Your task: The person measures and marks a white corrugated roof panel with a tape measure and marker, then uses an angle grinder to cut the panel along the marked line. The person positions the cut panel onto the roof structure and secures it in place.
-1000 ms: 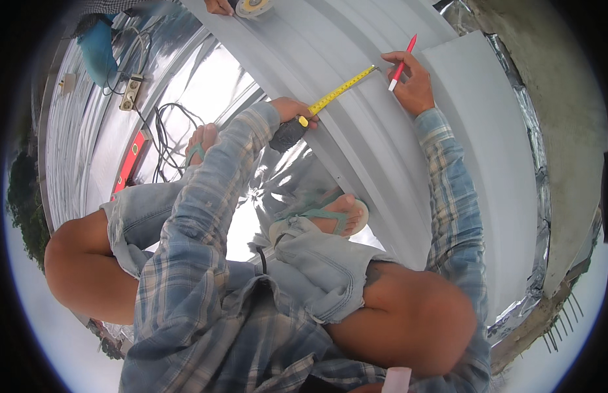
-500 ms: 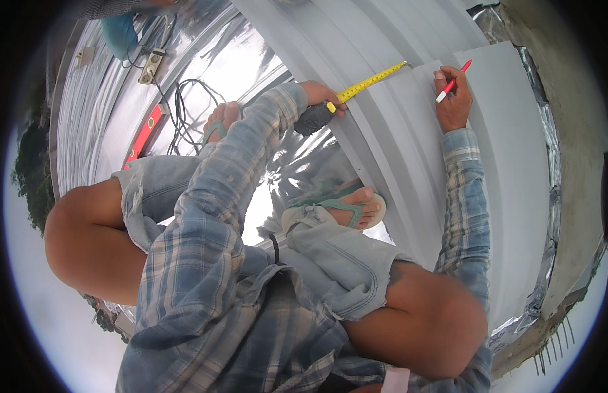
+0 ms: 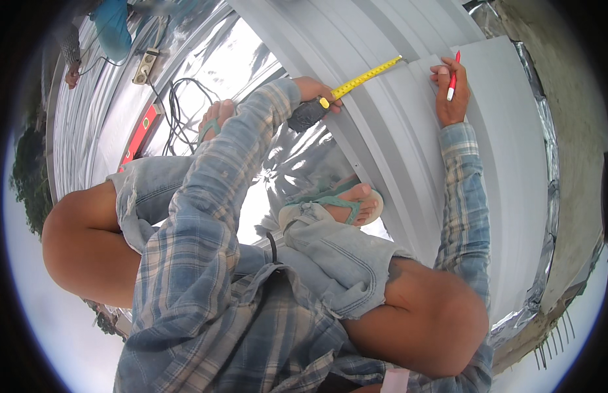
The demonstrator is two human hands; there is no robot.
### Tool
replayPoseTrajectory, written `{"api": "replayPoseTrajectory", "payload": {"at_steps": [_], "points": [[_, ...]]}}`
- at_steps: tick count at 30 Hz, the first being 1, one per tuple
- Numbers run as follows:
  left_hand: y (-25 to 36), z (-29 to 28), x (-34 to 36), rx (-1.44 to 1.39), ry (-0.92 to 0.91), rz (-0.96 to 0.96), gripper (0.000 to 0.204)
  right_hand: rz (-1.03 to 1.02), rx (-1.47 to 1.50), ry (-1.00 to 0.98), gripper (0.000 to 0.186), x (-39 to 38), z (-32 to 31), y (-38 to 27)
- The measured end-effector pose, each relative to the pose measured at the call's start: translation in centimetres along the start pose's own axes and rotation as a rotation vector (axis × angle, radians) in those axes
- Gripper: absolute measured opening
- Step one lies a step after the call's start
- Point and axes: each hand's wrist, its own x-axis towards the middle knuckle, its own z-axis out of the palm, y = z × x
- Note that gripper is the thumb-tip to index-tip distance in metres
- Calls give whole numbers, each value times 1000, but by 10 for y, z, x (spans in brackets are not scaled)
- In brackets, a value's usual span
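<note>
My left hand [image 3: 315, 92] is closed around a black tape measure [image 3: 306, 116] with a yellow button, beside the near edge of a grey ribbed metal roofing sheet [image 3: 377, 141]. Out of its case runs the yellow blade [image 3: 366, 77], pulled a short way across the ribs. The hooked tip lies close to the corner of an overlapping grey sheet [image 3: 497, 98]. Over that upper sheet, my right hand [image 3: 452, 98] holds a red and white pen [image 3: 454, 80] between its fingers, the red end pointing away from me.
Shiny foil [image 3: 271, 173] spreads under my sandalled feet. To the left lie a red spirit level [image 3: 140, 135], coiled black cable [image 3: 179, 111] and a power strip [image 3: 145, 67]. Another person's hand [image 3: 73, 75] shows at far left. A concrete ledge [image 3: 572, 164] borders the right side.
The pen has turned more upright in my right hand. My left hand and the tape measure sit slightly further left in view. Another person's hand has come into view at upper left.
</note>
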Motion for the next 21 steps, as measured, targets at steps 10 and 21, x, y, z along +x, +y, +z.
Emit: {"api": "replayPoseTrajectory", "payload": {"at_steps": [10,21], "points": [[-1,-1,-4,15,21,7,35,-12,23,12,32,0,2,2],[1,5,-3,-83,24,-31,34,248,291,6,24,0,1,-8]]}}
